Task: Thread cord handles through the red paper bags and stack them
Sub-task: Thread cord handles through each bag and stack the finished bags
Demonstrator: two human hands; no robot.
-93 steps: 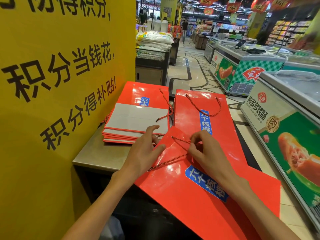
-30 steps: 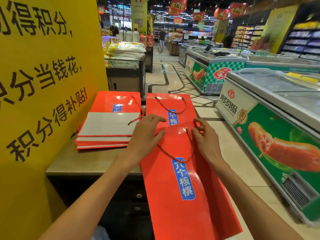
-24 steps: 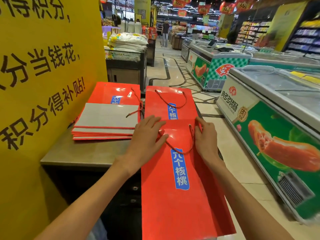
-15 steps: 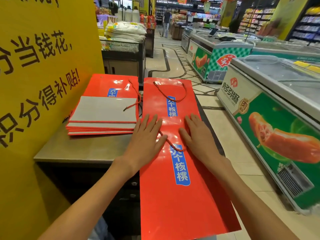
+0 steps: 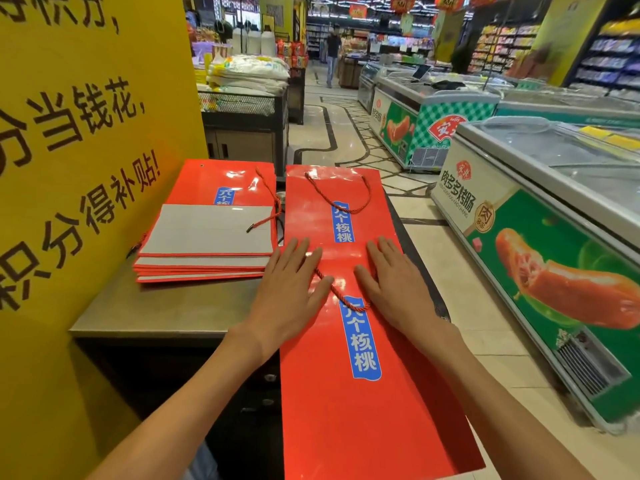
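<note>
Pressing flat on the near red paper bag (image 5: 349, 410), both hands lie palm down with fingers straight and spread, gripping nothing. The left hand (image 5: 291, 292) rests on the bag's left edge near its top, and the right hand (image 5: 394, 289) rests on the right side at about the same height. Between them runs the bag's twisted red cord handle (image 5: 337, 292), looping down onto the blue label with white characters (image 5: 360, 337); part of the cord passes under the left hand's fingers. This bag lies lengthwise, its top end overlapping a second red bag (image 5: 332, 206) that lies flat on the worktop (image 5: 156, 310), while its lower end hangs out past the worktop's front edge. The second bag has its own cord handle (image 5: 341, 197) curved across its upper part, above the same blue label.

To the left of these, on the steel worktop, sits a stack of folded red bags (image 5: 204, 251) with their grey bases facing up, and a loose cord (image 5: 268, 209) trails over the stack's right side. The stack lies just beside the left hand. A yellow sign with black characters (image 5: 79, 140) stands along the left. To the right across the aisle stand chest freezers (image 5: 547, 216) printed with sausage pictures, and a person (image 5: 333, 53) stands far down the aisle.
</note>
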